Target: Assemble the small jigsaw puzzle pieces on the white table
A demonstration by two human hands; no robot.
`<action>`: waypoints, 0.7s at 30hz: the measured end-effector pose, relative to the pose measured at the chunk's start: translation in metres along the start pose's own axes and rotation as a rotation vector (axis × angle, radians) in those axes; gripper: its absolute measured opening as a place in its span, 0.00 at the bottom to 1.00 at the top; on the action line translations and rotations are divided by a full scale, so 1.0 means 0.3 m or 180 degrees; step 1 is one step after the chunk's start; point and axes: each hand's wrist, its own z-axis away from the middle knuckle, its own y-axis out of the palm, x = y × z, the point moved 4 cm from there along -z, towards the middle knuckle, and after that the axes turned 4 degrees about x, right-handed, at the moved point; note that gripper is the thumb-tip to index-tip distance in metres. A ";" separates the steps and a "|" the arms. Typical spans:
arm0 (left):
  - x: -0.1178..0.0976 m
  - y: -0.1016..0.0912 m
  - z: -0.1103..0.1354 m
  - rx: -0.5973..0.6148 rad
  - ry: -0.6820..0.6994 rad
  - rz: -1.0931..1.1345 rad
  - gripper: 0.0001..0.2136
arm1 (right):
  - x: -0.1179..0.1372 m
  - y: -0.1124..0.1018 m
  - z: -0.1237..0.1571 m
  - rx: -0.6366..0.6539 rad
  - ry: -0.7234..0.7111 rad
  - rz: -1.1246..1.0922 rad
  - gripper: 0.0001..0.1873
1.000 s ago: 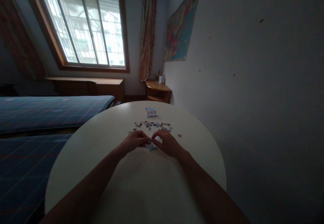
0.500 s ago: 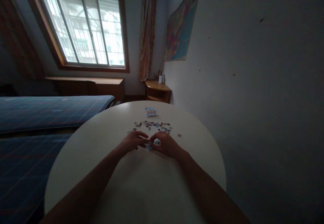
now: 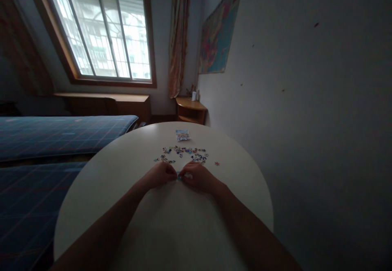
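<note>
Light-blue jigsaw puzzle pieces [image 3: 179, 175] lie between my two hands, low over the round white table [image 3: 183, 226]. My left hand [image 3: 161, 174] is closed, its thumb and fingertips pinching the left edge of these pieces. From the other side my right hand [image 3: 198, 175] grips them, fingers curled and pressed together. A pale patch shows under the right fingers; how the pieces join is hidden. Just beyond the hands, many loose jigsaw pieces [image 3: 183, 151] are scattered in an arc. One reddish puzzle piece [image 3: 217, 163] lies apart on the right.
A small picture sheet or packet [image 3: 183, 135] lies toward the table's far side. Left of the table are plaid-covered mattresses [image 3: 67, 136]. A wooden corner shelf [image 3: 191, 104] stands behind it, and a bare wall [image 3: 306, 140] runs along the right.
My left fingers, spread half a second ago, have closed onto the blue puzzle pieces. The right fingers have drawn in and lowered a little. The loose pieces beyond have not moved.
</note>
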 end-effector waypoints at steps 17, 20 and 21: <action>-0.007 0.005 0.004 -0.0019 0.0004 -0.0249 0.13 | -0.018 0.011 0.003 0.0082 -0.0008 0.0105 0.09; -0.014 0.003 0.007 -0.0035 0.0035 -0.0262 0.12 | -0.019 0.013 0.005 0.0094 0.0010 0.0114 0.10; -0.015 0.003 0.008 -0.0041 0.0022 -0.0269 0.12 | -0.019 0.014 0.005 0.0104 0.0019 0.0127 0.11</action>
